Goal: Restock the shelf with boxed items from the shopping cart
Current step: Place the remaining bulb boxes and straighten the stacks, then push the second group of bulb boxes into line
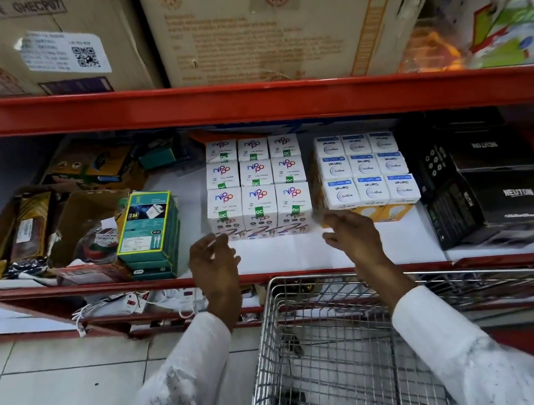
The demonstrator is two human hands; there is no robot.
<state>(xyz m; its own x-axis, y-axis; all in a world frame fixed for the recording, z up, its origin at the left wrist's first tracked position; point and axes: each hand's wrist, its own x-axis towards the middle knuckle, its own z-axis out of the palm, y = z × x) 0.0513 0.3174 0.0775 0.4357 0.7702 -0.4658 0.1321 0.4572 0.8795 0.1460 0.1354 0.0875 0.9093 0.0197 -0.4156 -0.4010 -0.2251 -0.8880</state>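
Note:
A block of white Nippo boxes [256,186] stands in rows on the white-lined shelf [287,254]. Right beside it sits a block of white-and-yellow Wipro Garnet bulb boxes [363,174]. My left hand [214,262] hovers in front of the Nippo block's front left corner, fingers apart, holding nothing. My right hand [353,234] is spread just in front of the gap between the two blocks, also holding nothing. The wire shopping cart [315,351] stands below the shelf edge between my arms; I cannot tell what lies in its basket.
Teal charger boxes [149,233] are stacked left of the Nippo block, with open cartons of oddments [37,229] further left. Black Neuton boxes [499,188] fill the right end. Large cardboard cartons [266,18] sit on the red shelf above.

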